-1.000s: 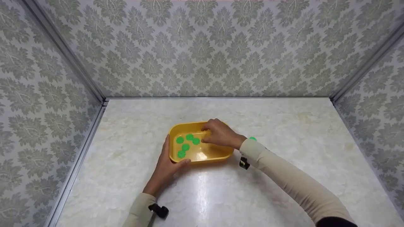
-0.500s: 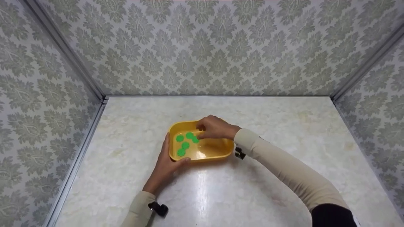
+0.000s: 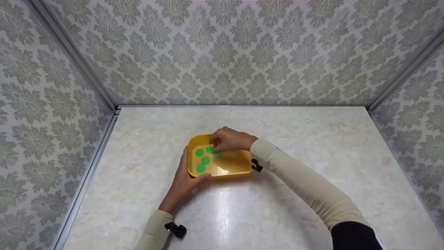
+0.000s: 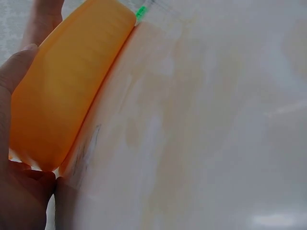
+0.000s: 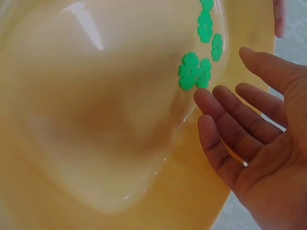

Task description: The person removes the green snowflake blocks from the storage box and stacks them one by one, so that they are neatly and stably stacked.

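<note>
- Closest, at the lower edge, two pale sleeves (image 3: 308,187) are reaching in; a small black device (image 3: 176,230) is hanging at the left cuff.
- The left hand (image 3: 183,182) is gripping a yellow tray (image 3: 234,165) at its near left corner; its thumb is lying along the near side while its other fingers are bracing the left end.
- The tray is resting upright on a pale, marbled tabletop (image 3: 312,139), around the middle.
- Five flat green pieces (image 3: 205,160) with scalloped edges are lying on the tray floor, towards its left end; two are touching in the right wrist view.
- The right hand (image 3: 230,140) is reaching into the tray from the right. Its fingers (image 5: 228,123) are standing open, parted and loosely bent, and are holding nothing. One fingertip is hovering just beside the touching pair; whether it is making contact, I cannot tell.
- Another green piece (image 4: 141,12) is lying outside the tray, just beside its right end.
- Farthest away, a patterned grey-green wall (image 3: 222,52) is rising behind the tabletop.
</note>
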`<state>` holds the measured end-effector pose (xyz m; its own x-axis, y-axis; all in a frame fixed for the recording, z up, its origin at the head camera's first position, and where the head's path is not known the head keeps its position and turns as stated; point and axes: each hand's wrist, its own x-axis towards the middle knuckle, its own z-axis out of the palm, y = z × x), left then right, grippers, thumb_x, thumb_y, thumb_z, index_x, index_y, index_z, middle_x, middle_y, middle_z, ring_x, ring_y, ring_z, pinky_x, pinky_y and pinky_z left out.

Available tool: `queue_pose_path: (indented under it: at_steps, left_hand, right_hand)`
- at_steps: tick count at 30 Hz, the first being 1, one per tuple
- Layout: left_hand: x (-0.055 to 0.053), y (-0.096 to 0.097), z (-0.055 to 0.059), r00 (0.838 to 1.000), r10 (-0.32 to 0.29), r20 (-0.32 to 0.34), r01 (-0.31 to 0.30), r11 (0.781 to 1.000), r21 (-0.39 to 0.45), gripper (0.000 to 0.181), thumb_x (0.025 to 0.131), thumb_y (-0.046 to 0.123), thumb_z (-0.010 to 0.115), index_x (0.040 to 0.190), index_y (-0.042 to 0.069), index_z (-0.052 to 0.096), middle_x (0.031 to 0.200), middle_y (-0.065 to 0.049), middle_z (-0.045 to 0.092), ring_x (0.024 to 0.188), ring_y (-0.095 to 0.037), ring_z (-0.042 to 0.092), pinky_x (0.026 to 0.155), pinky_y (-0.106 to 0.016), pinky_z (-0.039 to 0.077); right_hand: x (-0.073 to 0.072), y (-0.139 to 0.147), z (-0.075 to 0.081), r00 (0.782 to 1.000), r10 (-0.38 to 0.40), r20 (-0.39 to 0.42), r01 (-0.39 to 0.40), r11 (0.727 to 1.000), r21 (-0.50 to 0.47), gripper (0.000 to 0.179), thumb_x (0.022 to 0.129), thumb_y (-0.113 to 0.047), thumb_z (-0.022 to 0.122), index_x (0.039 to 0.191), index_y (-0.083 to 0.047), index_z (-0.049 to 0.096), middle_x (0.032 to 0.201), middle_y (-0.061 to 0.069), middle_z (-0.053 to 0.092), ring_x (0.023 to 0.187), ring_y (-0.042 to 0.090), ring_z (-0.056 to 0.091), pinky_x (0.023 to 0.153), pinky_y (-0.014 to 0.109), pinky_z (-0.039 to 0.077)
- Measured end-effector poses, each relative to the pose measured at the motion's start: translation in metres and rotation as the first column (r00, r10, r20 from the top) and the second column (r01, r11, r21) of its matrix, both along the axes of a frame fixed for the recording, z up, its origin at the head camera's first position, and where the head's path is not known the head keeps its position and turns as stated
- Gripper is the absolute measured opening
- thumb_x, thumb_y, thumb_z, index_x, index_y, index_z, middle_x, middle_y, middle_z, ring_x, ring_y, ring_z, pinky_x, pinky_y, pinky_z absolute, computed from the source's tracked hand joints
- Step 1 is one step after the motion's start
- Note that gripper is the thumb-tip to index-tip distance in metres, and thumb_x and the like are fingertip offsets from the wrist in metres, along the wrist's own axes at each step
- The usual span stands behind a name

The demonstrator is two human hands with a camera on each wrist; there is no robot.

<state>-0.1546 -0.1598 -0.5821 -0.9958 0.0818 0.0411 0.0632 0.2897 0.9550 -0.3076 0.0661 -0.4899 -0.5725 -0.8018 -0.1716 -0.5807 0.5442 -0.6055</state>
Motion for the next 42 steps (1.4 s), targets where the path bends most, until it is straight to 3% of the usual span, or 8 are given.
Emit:
queue_pose_path:
  at_steps: [8,14,23,27,30,36,42]
  left_hand:
    - [-0.001,0.003,0.003,1.0,0.001,0.001,-0.001,1.0,-0.006,0.13,0.091,0.036,0.093,0.179,0.021,-0.001,0.185,-0.003,0.008,0.168,-0.025,0.016,0.135,-0.054,0.018]
    - [-0.001,0.003,0.004,1.0,0.006,-0.004,-0.006,1.0,-0.005,0.131,0.09,0.036,0.094,0.179,0.022,-0.001,0.185,-0.003,0.008,0.168,-0.025,0.015,0.135,-0.054,0.016]
    - [-0.001,0.003,0.005,1.0,0.008,-0.011,-0.008,1.0,-0.008,0.129,0.091,0.033,0.094,0.179,0.021,-0.001,0.184,-0.005,0.009,0.168,-0.026,0.016,0.135,-0.054,0.017]
    - [0.0,0.003,0.004,1.0,0.008,-0.011,-0.009,1.0,-0.003,0.13,0.091,0.032,0.094,0.179,0.02,0.0,0.184,-0.004,0.01,0.168,-0.024,0.016,0.135,-0.052,0.017]
    - [0.0,0.003,0.003,1.0,0.005,-0.017,-0.006,1.0,-0.004,0.13,0.091,0.032,0.094,0.179,0.02,0.0,0.184,-0.003,0.011,0.167,-0.024,0.018,0.134,-0.052,0.018]
    - [0.001,0.003,0.001,1.0,0.007,-0.016,-0.007,1.0,0.007,0.129,0.091,0.031,0.094,0.179,0.022,0.001,0.184,-0.001,0.012,0.166,-0.023,0.021,0.133,-0.053,0.019]
    - [0.002,0.002,0.0,1.0,0.012,-0.001,-0.012,1.0,0.007,0.128,0.091,0.032,0.093,0.179,0.024,0.0,0.184,-0.001,0.012,0.166,-0.023,0.02,0.134,-0.054,0.018]
  right_hand:
    - [0.0,0.01,0.0,0.999,-0.03,0.042,0.029,0.999,0.025,0.036,0.101,-0.014,0.081,0.132,0.003,0.077,0.119,0.017,0.081,0.09,0.028,0.081,0.088,0.038,0.065]
    - [0.0,0.011,-0.002,1.0,-0.019,-0.018,0.021,0.994,0.105,0.033,0.098,-0.016,0.084,0.127,-0.001,0.081,0.122,0.013,0.08,0.108,0.025,0.074,0.096,0.04,0.061]
    - [0.002,0.009,-0.009,0.999,-0.011,-0.051,0.018,0.991,0.133,0.031,0.096,-0.015,0.087,0.124,-0.003,0.083,0.111,0.01,0.08,0.091,0.018,0.067,0.116,0.046,0.049]
    - [0.006,0.009,-0.013,0.998,-0.003,-0.069,0.01,0.994,0.105,0.027,0.096,-0.013,0.085,0.121,-0.003,0.082,0.105,0.008,0.077,0.087,0.016,0.062,0.097,0.039,0.057]
    - [0.009,0.011,-0.017,0.995,0.0,-0.096,0.008,0.996,0.087,0.02,0.097,-0.013,0.083,0.115,-0.004,0.082,0.098,0.006,0.073,0.085,0.016,0.059,0.082,0.033,0.054]
    - [0.013,0.013,-0.023,0.989,0.026,-0.145,-0.015,0.997,0.079,0.019,0.098,-0.022,0.081,0.111,-0.007,0.082,0.096,0.002,0.075,0.082,0.015,0.061,0.08,0.031,0.055]
    - [0.016,0.016,-0.02,0.988,0.053,-0.148,-0.047,0.998,0.046,0.024,0.096,-0.024,0.085,0.109,-0.005,0.082,0.095,0.005,0.075,0.082,0.015,0.061,0.081,0.032,0.054]
